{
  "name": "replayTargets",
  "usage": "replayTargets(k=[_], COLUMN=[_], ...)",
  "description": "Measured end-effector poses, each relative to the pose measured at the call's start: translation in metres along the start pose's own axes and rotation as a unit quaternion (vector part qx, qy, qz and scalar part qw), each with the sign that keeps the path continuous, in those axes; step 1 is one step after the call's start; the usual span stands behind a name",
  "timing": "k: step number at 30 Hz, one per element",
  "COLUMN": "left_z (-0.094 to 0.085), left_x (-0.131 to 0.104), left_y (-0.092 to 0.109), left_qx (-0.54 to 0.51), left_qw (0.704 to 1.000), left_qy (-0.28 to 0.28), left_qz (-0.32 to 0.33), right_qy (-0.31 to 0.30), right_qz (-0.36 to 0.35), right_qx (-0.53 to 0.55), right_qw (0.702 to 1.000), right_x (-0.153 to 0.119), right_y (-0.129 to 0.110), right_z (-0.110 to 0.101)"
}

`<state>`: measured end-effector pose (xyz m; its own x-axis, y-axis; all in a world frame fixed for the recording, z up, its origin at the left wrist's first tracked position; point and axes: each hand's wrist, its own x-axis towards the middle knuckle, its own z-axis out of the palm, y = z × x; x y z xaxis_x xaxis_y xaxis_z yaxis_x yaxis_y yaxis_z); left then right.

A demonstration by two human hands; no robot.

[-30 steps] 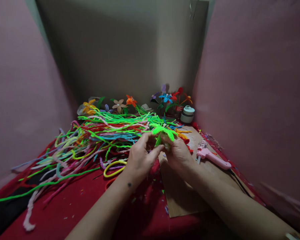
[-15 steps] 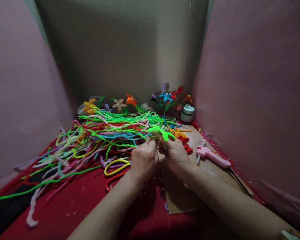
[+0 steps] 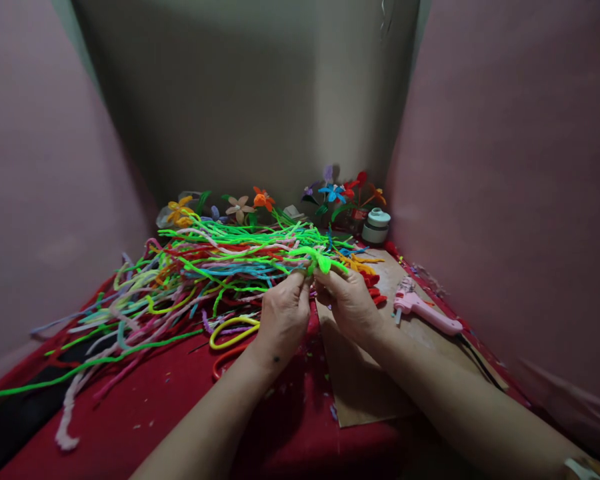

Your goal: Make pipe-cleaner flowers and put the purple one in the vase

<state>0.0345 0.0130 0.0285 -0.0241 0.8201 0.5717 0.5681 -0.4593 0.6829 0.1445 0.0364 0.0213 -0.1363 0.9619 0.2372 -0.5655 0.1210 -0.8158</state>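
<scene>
A bright green pipe-cleaner flower [image 3: 322, 262] is held up between both hands, its petals spreading above the fingertips. My left hand [image 3: 286, 312] pinches it low on the left side, with the thumb and index finger pressed together. My right hand [image 3: 351, 301] grips the flower from the right, fingers curled under the petals. Its lower part is hidden by my fingers. Right behind the hands lies a large heap of colourful pipe cleaners [image 3: 230, 257]. Scissors with yellow and red handles [image 3: 234, 333] lie beside my left wrist.
A pink glue gun [image 3: 425, 310] rests on a cardboard sheet [image 3: 365, 400] to the right. Orange and red petal pieces [image 3: 373, 283] sit behind my right hand. Finished flowers [image 3: 333, 193] and a pale lidded jar [image 3: 376, 227] stand along the back wall. Red cloth [image 3: 180, 413] covers the table.
The green flower has turned and tipped slightly between my fingers, so its petals point differently. My left hand has shifted a little and its wrist has rotated.
</scene>
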Motion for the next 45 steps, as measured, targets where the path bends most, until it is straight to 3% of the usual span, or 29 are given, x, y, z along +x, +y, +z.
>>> replayTargets(k=[4,6,10,14,17,20,25,28,33,39,42,45], left_z=[0.004,0.006,0.003,-0.004,-0.009,-0.012,-0.013,-0.014,-0.019,-0.020,-0.022,-0.026], left_x=[0.001,0.001,0.002,0.006,0.008,0.008,0.011,0.014,0.019,0.021,0.021,0.019], left_y=[-0.001,0.000,0.006,0.004,-0.005,-0.011,-0.003,0.002,-0.005,-0.016,-0.014,-0.011], left_qx=[-0.097,-0.193,-0.385,-0.529,-0.553,-0.530,-0.366,-0.309,-0.316,-0.355,-0.427,-0.480], left_qw=[0.993,0.974,0.895,0.795,0.765,0.777,0.892,0.923,0.926,0.906,0.873,0.848], left_qy=[-0.016,-0.031,-0.087,-0.175,-0.233,-0.258,-0.206,-0.177,-0.110,-0.022,-0.023,-0.064], left_qz=[-0.061,-0.115,-0.209,-0.241,-0.235,-0.222,-0.168,-0.147,-0.176,-0.231,-0.236,-0.216], right_qy=[0.018,0.015,-0.040,-0.098,-0.107,-0.103,-0.108,-0.056,-0.023,-0.047,-0.036,-0.023], right_qz=[-0.006,0.014,0.075,0.117,0.090,0.045,-0.017,-0.093,-0.195,-0.224,-0.235,-0.234], right_qx=[0.001,0.019,0.075,0.110,0.112,0.087,-0.025,-0.100,-0.154,-0.116,-0.124,-0.126], right_qw=[1.000,1.000,0.994,0.982,0.984,0.990,0.994,0.989,0.968,0.967,0.963,0.964], right_x=[0.001,0.002,0.007,0.010,0.008,0.005,0.004,0.004,0.002,0.001,0.002,0.003], right_y=[0.000,0.001,0.006,0.008,0.005,0.003,0.003,0.002,-0.002,0.001,0.002,0.001], right_z=[0.001,0.001,-0.003,-0.008,-0.008,-0.006,-0.007,-0.008,-0.008,-0.005,-0.006,-0.007])
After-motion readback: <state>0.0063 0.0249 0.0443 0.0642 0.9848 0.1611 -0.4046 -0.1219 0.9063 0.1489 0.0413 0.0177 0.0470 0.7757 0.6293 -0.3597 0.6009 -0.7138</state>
